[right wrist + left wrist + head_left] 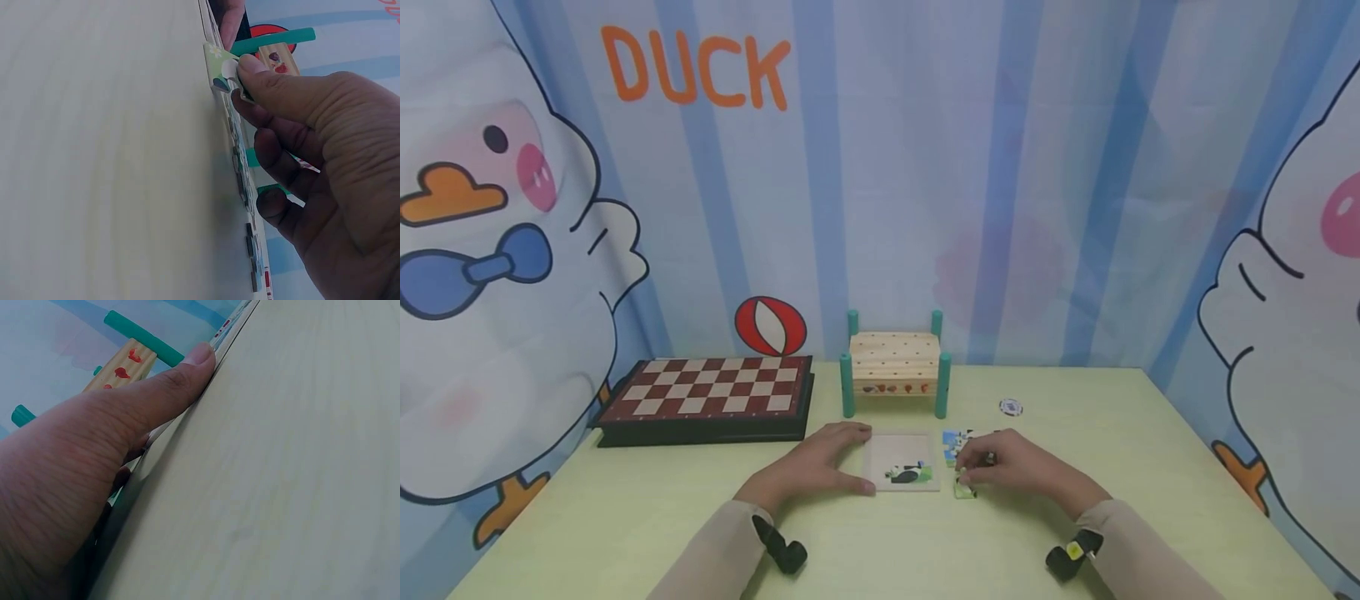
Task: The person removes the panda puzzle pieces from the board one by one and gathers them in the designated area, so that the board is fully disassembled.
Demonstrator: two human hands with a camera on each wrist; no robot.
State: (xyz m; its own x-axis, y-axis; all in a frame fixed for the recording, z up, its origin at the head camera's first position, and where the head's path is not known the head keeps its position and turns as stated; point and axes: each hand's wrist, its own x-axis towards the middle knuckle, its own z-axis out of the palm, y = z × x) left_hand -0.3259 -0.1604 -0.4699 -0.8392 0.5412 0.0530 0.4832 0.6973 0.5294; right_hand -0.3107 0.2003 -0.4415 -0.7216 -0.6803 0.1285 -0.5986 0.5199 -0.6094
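Sleeved forearms are lying nearest the camera, each wearing a dark wrist unit. Beyond them, the pale green table is carrying everything, with a duck-printed curtain hanging behind. At far left a chessboard is sitting, and a wooden peg bench with teal legs is standing at centre rear. Just in front of the bench, the puzzle tray is lying flat. The left hand is bracing the tray's left edge, fingers straight, thumb pressing along its near side. The right hand is pinching a green puzzle piece between thumb and forefinger, just right of the tray. Loose pieces are resting beside the knuckles. The tray is lying leftward of the held piece, and the right hand is the nearer one to its open right side. A small round token is lying well apart behind.
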